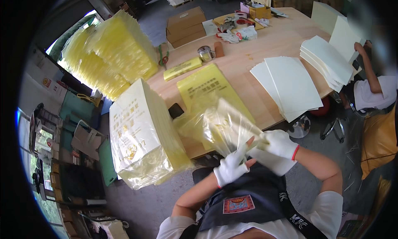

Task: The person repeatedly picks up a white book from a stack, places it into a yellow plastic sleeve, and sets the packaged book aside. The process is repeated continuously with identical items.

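Note:
My left hand (233,167), in a white glove with bare fingertips, grips the near edge of a thin yellowish plastic bag (209,121). Gloved too, with a red cuff, my right hand (278,144) is closed on a white sheet (280,163), whose far part seems to lie inside the bag; exactly how far in I cannot tell. Under the bag, a stack of yellow printed bags (219,85) lies flat on the wooden table (244,58). To the left stands a tall pile of white sheets in plastic bags (134,118).
Behind that pile rises a heap of yellow bags (112,52). A metal mug (205,53), green-handled scissors (164,58), a dark phone (176,110) and a cardboard box (185,27) sit on the table. White sheets (290,85) lie to the right, near another person's arm (370,69).

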The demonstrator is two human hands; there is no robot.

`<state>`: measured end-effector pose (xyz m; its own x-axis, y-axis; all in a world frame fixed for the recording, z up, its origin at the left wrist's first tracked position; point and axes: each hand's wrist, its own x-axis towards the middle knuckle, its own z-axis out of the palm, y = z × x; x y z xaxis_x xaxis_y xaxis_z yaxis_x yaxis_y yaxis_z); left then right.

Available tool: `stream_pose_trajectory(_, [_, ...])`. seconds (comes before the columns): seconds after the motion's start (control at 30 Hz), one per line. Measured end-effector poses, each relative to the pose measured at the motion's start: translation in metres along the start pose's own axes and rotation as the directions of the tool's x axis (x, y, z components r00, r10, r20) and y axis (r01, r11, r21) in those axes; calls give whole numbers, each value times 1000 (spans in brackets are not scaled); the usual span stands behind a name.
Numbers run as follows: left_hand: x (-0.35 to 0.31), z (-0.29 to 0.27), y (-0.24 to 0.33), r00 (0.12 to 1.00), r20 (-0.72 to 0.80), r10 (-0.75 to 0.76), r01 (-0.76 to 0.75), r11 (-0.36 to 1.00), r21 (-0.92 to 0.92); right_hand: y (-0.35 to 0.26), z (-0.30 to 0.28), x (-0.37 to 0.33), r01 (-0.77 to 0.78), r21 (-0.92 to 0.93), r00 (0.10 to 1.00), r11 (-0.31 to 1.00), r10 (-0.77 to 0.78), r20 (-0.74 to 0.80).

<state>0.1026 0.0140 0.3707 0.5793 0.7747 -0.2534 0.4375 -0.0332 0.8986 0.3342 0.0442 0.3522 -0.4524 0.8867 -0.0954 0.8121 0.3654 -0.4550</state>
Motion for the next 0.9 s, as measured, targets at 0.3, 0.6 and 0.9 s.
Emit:
stream_pose_trajectory(0.3, [64,18,-28,726,-175,665,-498,684,533,71,135,52,81,498,964,863,59,-261])
stream_pose_trajectory(0.6, [39,22,-79,651,-204,731,-610,664,432,66,79,53,11,906,953,424,270,-138])
stream_pose_trajectory(0.9, [77,41,-7,841,-94,532,-482,818,313,16,151,77,83,76,890,994,-39,-454])
